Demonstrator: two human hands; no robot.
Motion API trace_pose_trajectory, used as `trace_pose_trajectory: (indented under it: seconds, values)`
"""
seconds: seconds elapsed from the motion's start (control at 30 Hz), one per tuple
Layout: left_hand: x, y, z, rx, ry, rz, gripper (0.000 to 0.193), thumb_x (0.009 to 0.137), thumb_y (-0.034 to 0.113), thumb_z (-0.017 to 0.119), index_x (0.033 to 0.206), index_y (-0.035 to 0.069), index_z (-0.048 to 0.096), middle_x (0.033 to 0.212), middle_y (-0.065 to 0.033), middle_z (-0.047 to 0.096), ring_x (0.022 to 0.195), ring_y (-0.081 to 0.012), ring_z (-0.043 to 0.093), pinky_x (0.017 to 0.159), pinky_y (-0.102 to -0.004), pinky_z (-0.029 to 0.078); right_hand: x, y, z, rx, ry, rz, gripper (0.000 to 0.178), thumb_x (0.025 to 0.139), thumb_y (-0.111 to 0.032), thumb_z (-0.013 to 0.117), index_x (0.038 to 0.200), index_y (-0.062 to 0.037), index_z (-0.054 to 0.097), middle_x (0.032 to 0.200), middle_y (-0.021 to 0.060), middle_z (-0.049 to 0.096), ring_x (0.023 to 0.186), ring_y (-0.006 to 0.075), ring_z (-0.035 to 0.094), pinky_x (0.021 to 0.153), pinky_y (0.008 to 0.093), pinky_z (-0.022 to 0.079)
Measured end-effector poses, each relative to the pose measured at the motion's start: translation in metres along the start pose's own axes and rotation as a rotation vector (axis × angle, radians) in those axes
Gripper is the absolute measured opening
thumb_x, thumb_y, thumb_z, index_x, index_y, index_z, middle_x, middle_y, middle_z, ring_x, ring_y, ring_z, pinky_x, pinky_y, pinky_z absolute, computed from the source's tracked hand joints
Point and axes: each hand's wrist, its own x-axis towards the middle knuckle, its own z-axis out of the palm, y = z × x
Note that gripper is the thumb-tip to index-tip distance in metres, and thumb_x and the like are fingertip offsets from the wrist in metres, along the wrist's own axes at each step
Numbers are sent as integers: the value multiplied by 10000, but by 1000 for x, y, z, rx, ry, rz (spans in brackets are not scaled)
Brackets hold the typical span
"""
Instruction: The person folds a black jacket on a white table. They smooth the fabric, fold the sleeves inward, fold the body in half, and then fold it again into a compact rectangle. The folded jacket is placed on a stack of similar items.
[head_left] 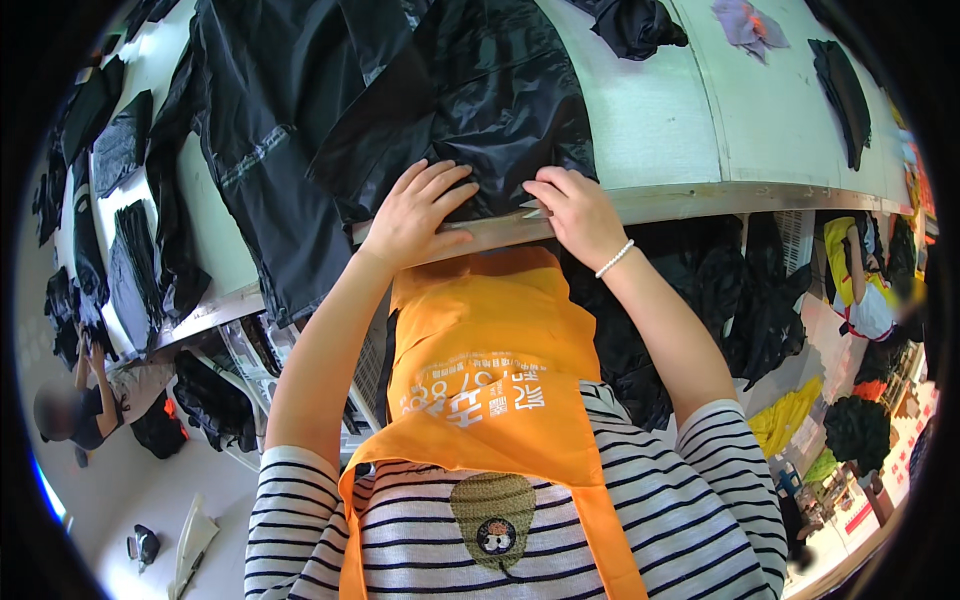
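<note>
A shiny black garment (490, 110) lies spread on the table in front of me, its near edge at the table's rim. My left hand (422, 212) rests on that edge with its fingers stretched out over the fabric. To the right, the fingers of my right hand (578, 208) are bent and closed by the same edge. Small pale metal points, which look like thread snips (537, 209), stick out from under them; the rest is hidden in the palm. A bead bracelet circles my right wrist.
Another large black garment (265, 150) hangs over the table edge on the left. Dark bundled cloth (635, 25), a grey-purple cloth (748, 28) and a black strip (842, 100) lie on the right. Black fabric (700, 300) fills the space below the tabletop. A person (85, 400) works at far left.
</note>
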Motion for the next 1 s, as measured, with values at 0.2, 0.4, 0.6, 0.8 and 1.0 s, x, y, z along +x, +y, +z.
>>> trace_pose_trajectory:
  seconds: [0.2, 0.4, 0.6, 0.8, 1.0]
  values:
    - [22, -6, -22, -349, -93, -377, 262, 874, 229, 605, 1046, 34, 640, 1009, -113, 658, 952, -281, 614, 861, -351, 472, 17, 1, -24, 499, -198, 555, 105, 870, -93, 647, 919, -3, 667, 746, 31, 625, 657, 89, 525, 651, 227, 442]
    - [41, -35, -20, -832, -208, -569, 237, 908, 204, 586, 942, -22, 647, 737, -20, 593, 674, -76, 513, 655, -223, 436, 27, 12, -29, 815, -397, 716, 192, 883, -165, 637, 932, 18, 670, 772, 10, 629, 710, 68, 544, 675, 232, 461]
    - [45, -27, -19, -880, -171, -656, 237, 895, 201, 595, 908, -24, 669, 710, -12, 593, 663, -76, 519, 670, -221, 440, 33, -11, -30, 652, -199, 550, 160, 849, -150, 681, 907, 0, 672, 790, -4, 637, 671, 52, 512, 630, 211, 432]
    - [51, -28, -17, -748, -189, -689, 252, 874, 217, 606, 888, -23, 682, 713, -45, 619, 664, -118, 563, 687, -239, 466, 39, -20, -20, 486, -69, 542, 199, 819, -141, 690, 784, 42, 618, 699, 96, 642, 597, 157, 585, 577, 298, 468]
    - [54, -24, 2, -533, -130, -719, 231, 783, 249, 668, 851, 29, 692, 715, -113, 641, 663, -230, 604, 658, -312, 482, 27, -3, -4, 719, 33, 647, 161, 871, -142, 619, 833, 12, 591, 717, 45, 618, 595, 82, 491, 567, 236, 420]
